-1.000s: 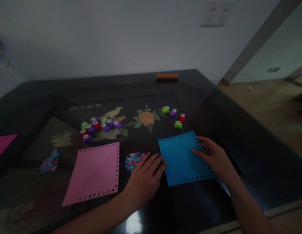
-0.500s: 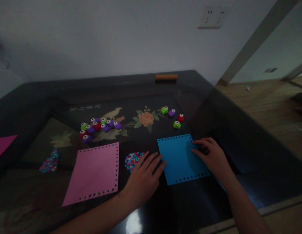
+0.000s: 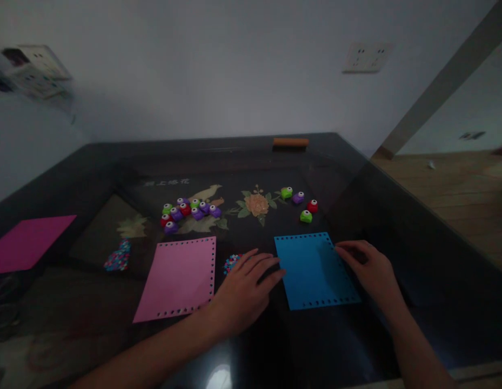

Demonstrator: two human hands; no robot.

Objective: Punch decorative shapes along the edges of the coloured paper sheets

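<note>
A sheet of blue paper (image 3: 311,273) with small punched holes along its edges lies in front of me. My left hand (image 3: 248,286) is open, palm down, its fingertips near the paper's left edge. Under and beside its fingers is a heap of small colourful confetti pieces (image 3: 231,262), partly covered. My right hand (image 3: 370,270) is at the upper right edge of the blue paper, thumb and forefinger closed together. Anything between those fingertips is too small to make out. A pink sheet (image 3: 178,275) with holes along several edges lies left of my left hand.
Toy-like eye pieces in green, purple and red form a cluster (image 3: 186,212) at left; several more (image 3: 305,216) stand behind the blue paper. Another confetti pile (image 3: 119,256) and a magenta sheet (image 3: 29,243) lie left. A brown stick (image 3: 290,142) rests at the dark table's back edge.
My right thumb and forefinger have come together and moved slightly right, to the blue paper's edge. My left hand stays open by the confetti. The camera view has shifted left and up.
</note>
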